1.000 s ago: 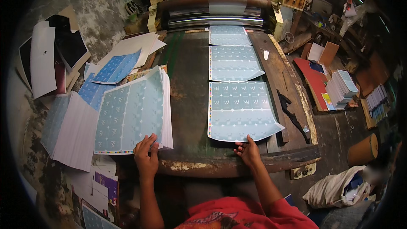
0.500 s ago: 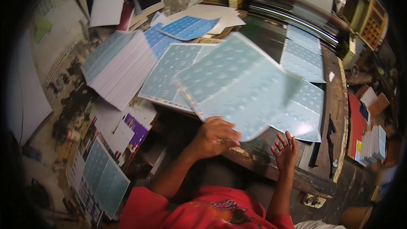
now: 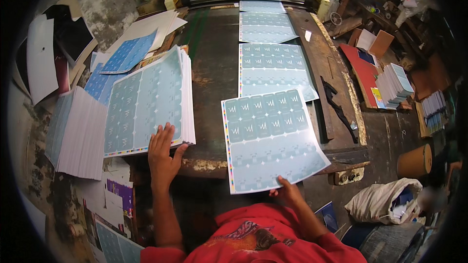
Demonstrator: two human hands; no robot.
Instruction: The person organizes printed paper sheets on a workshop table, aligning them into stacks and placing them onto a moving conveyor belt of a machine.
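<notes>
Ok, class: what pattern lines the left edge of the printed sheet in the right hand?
A colour bar of small multicoloured blocks; best in the head view.

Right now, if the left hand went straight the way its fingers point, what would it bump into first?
The left hand would probably meet the stack of printed sheets first. It overlaps the stack's near edge in this view, but whether they touch is hard to tell.
</notes>
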